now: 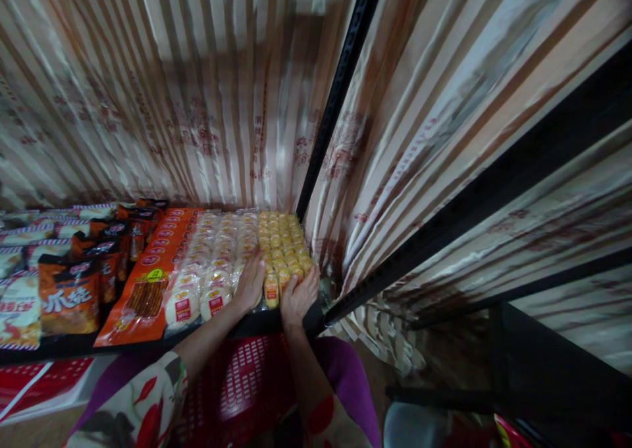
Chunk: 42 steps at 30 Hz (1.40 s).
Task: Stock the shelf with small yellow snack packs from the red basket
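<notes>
Rows of small yellow wrapped snack packs [281,237] stand at the right end of the dark shelf. My left hand [251,282] lies with straight fingers along their left side, against the neighbouring white round wrapped snacks [217,283]. At the front right corner of the yellow packs rests my right hand [300,296], its fingers extended along their right side and its thumb over the front packs. Between the two hands a few yellow packs show their front labels. The fingertips of the left hand are partly lost in the dim light.
Left of the white snacks lie flat orange packets [148,283], then orange-and-black bags [69,296] and white bags [20,309]. A red perforated basket [241,375] sits below the shelf edge [54,352]. Black metal posts [340,92] and striped curtains [212,105] enclose the corner.
</notes>
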{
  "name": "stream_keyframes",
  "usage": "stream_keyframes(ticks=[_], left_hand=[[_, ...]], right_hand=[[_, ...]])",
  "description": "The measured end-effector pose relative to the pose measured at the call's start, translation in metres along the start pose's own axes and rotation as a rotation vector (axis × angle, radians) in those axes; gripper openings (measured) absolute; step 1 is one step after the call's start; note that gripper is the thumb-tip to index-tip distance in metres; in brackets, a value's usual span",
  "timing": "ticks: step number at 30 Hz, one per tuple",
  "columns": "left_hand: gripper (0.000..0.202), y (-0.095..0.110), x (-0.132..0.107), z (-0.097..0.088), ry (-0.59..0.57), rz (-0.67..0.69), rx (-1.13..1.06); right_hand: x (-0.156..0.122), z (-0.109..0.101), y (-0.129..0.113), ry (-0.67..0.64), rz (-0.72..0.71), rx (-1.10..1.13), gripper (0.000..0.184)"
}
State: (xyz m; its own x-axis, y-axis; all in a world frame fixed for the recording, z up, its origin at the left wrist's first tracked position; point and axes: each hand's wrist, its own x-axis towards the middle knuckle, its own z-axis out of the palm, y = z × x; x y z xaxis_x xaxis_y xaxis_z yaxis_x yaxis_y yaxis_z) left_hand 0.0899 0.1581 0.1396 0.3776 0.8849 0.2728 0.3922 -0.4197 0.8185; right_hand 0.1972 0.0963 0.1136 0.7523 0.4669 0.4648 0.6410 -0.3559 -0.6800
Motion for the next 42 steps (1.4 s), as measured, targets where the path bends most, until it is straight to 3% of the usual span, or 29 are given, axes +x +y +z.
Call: stream_keyframes(ticks=[4,9,15,19,25,34,42], left_hand=[[0.056,0.008,0.011,0.001,-0.005,0.109,0.089],[0.053,0.024,0.034,0.013,-0.147,0.299,0.341],[0.050,0.036,0.056,0.029,-0.300,0.296,0.553],[0.049,0.031,0.062,0.034,-0.386,0.313,0.571],[0.048,0.021,0.061,0.035,-0.368,0.363,0.522],[0.051,0.035,0.067,0.031,-0.382,0.328,0.522],[0.050,0.034,0.074,0.041,-0.441,0.384,0.490]], right_hand=[[0.002,-0.001,0.001,0.013,-0.027,0.006,0.057],[0.014,-0.001,0.004,0.009,-0.047,0.028,0.058],[0.016,0.007,0.008,-0.031,-0.042,0.046,0.060],[0.009,0.012,0.005,-0.019,-0.030,0.027,0.060],[0.006,0.010,0.000,-0.021,0.014,-0.025,0.058],[0.012,-0.005,0.016,-0.090,-0.137,0.011,0.058],[0.013,0.000,0.022,-0.087,-0.097,0.047,0.061]])
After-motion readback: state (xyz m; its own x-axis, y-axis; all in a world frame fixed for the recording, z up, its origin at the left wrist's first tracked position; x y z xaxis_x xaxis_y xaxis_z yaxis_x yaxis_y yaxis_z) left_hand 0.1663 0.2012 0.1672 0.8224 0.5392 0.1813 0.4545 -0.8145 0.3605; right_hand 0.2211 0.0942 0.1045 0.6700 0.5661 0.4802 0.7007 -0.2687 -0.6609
